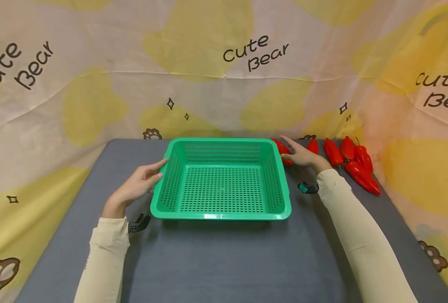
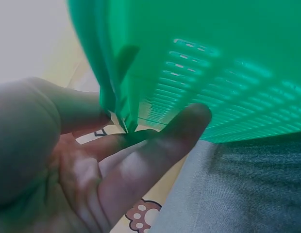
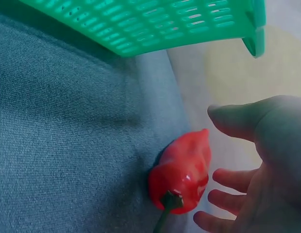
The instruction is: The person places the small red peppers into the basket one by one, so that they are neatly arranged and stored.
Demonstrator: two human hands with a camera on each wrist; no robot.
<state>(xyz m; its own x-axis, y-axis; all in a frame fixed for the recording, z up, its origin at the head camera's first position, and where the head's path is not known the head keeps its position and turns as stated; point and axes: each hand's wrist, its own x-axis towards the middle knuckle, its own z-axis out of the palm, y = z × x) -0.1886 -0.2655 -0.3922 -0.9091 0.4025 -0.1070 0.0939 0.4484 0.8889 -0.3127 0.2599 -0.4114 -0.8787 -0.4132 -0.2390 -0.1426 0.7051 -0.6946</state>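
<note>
A green plastic basket (image 1: 221,216) with slotted walls sits on the grey table. My left hand (image 1: 138,185) is at its left rim, fingers fairly straight and touching the edge; in the left wrist view, the fingers (image 2: 141,170) reach beneath the overhanging rim (image 2: 109,97). Beyond the basket's right side, my right hand (image 1: 301,155) is spread over the far part of the table, near a red pepper (image 1: 282,150). The right wrist view has a red pepper (image 3: 182,172) with a green stem beside the parted fingers, a small gap between them.
Another red pepper (image 1: 313,146) lies partly hidden behind the right hand. Several more red peppers (image 1: 362,176) are grouped at the table's far right. A patterned cloth (image 1: 209,105) hangs right behind the grey table (image 1: 224,261).
</note>
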